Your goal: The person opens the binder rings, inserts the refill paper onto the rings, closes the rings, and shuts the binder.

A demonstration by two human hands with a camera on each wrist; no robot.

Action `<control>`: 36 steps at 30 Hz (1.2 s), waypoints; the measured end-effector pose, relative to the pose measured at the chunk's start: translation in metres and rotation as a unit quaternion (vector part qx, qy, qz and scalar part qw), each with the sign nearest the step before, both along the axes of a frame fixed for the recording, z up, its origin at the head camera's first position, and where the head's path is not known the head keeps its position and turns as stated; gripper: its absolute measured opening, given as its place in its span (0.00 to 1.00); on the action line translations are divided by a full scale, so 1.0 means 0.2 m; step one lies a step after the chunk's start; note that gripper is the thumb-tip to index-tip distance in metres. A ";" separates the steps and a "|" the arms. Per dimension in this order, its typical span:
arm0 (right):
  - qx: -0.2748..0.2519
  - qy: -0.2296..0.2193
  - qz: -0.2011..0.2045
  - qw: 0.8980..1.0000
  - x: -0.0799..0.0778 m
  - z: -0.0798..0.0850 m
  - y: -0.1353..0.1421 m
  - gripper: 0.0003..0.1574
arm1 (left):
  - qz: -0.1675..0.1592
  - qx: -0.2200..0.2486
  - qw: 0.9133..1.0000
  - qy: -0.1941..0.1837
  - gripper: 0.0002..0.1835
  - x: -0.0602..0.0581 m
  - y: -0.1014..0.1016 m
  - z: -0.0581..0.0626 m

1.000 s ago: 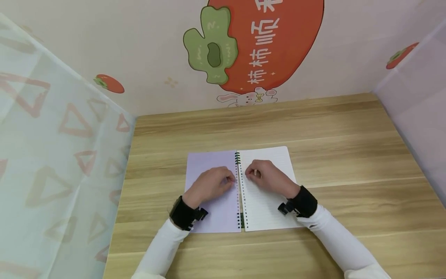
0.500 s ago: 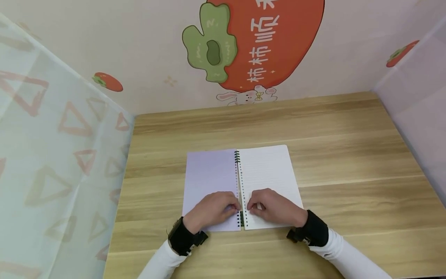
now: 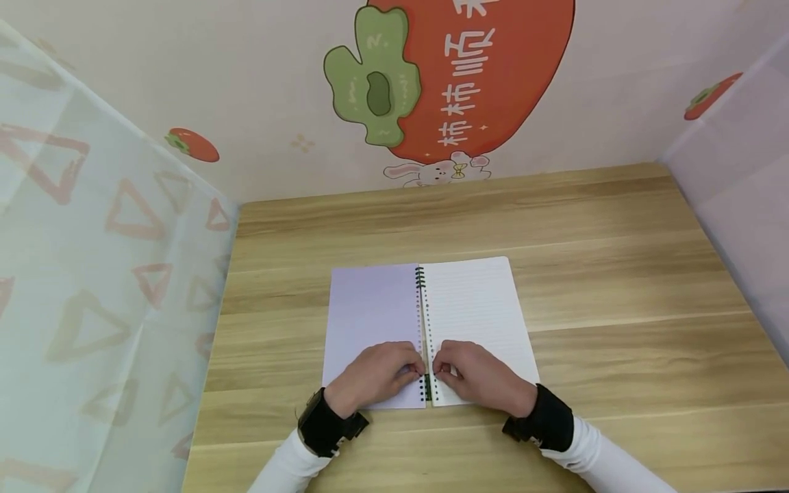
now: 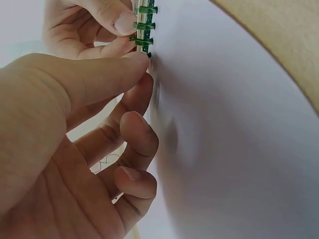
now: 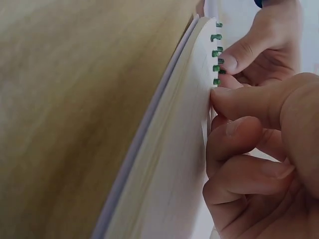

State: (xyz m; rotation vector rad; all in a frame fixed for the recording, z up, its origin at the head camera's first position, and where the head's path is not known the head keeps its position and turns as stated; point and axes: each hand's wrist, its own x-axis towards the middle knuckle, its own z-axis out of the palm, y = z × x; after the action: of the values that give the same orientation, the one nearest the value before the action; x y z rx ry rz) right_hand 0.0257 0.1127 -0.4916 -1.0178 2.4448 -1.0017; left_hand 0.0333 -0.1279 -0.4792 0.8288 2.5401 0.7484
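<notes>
A loose-leaf notebook lies open on the table, with a lilac cover (image 3: 372, 301) on the left and a lined white page (image 3: 474, 301) on the right. Short green binder rings show at the top of the spine (image 3: 420, 276) and at its lower end (image 3: 428, 389). My left hand (image 3: 382, 370) pinches with thumb and forefinger at the lower green rings (image 4: 144, 26). Facing it, my right hand (image 3: 483, 373) pinches at the same rings from the page side; its thumb tip sits right below them in the right wrist view. The other fingers of both hands are curled.
The wooden table (image 3: 616, 287) extends around the notebook. A printed backdrop (image 3: 265, 89) rises behind it, with fabric side walls at left (image 3: 105, 274) and right (image 3: 740, 185). Each wrist wears a black band with a small camera.
Both hands have come down along the spine from its middle to the lower rings. Over the last half second the right hand has shifted slightly nearer the spine. The notebook stays in place.
</notes>
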 end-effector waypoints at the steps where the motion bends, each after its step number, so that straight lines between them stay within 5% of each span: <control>1: 0.000 0.006 0.000 1.000 0.00 0.00 0.00 0.06 | 0.000 0.000 1.000 0.000 0.06 0.00 0.00 0.00; 36: -0.004 0.014 -0.009 1.000 0.02 -0.02 -0.03 0.05 | 0.036 0.021 0.999 -0.026 0.04 0.01 0.04 -0.03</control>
State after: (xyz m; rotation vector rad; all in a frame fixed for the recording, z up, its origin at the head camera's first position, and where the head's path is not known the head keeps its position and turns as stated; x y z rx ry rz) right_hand 0.0301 0.1067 -0.4959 -1.0224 2.4787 -1.0094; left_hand 0.0344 -0.1196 -0.4842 0.7259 2.5270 0.8368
